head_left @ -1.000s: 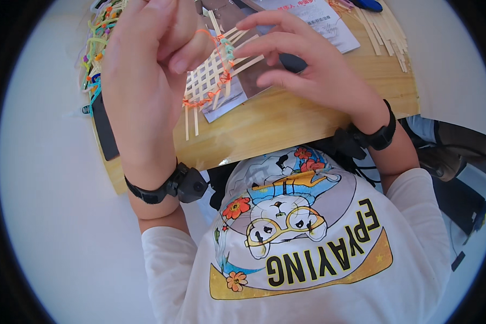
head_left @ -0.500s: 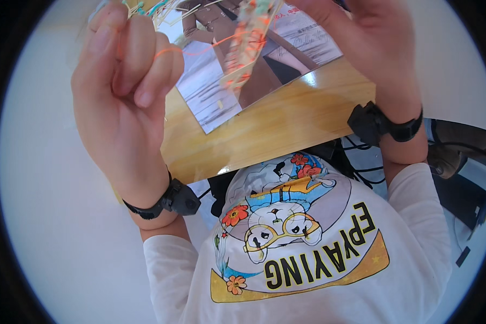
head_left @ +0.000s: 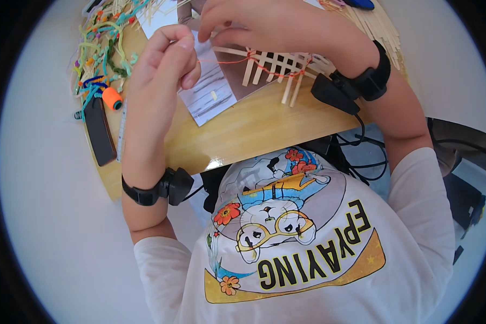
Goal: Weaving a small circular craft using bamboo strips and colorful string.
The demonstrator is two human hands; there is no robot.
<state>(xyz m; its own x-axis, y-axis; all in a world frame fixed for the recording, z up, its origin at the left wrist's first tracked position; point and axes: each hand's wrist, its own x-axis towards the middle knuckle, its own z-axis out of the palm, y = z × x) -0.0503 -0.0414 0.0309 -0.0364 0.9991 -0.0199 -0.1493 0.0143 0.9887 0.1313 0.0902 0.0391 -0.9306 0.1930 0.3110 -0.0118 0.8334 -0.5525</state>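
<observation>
Pinched in my closed left hand (head_left: 170, 62) is an orange thread (head_left: 221, 61). It runs rightward to a small lattice of pale wooden sticks (head_left: 272, 65), with orange thread laced across it. My right hand (head_left: 259, 27) curls over the lattice's upper edge and appears to grip it. Its thumb and forefinger reach toward my left hand, and what lies between their tips cannot be made out. Much of the lattice's far side is hidden by the right hand and wrist. Beneath both hands lies a large printed picture sheet (head_left: 208, 105).
On the wooden table (head_left: 243, 132), a pile of coloured fuzzy stems and beads (head_left: 105, 40) lies far left. An orange thread spool (head_left: 112, 99), a dark phone-like slab (head_left: 99, 132) and a ruler (head_left: 122, 132) are nearer. Loose sticks (head_left: 380, 32) and a dark blue handle (head_left: 360, 4) lie far right.
The lattice has moved down and right, turning from a steep tilt to lie more sideways. My right hand has come left and lower, close to my left hand. The left hand still holds the thread.
</observation>
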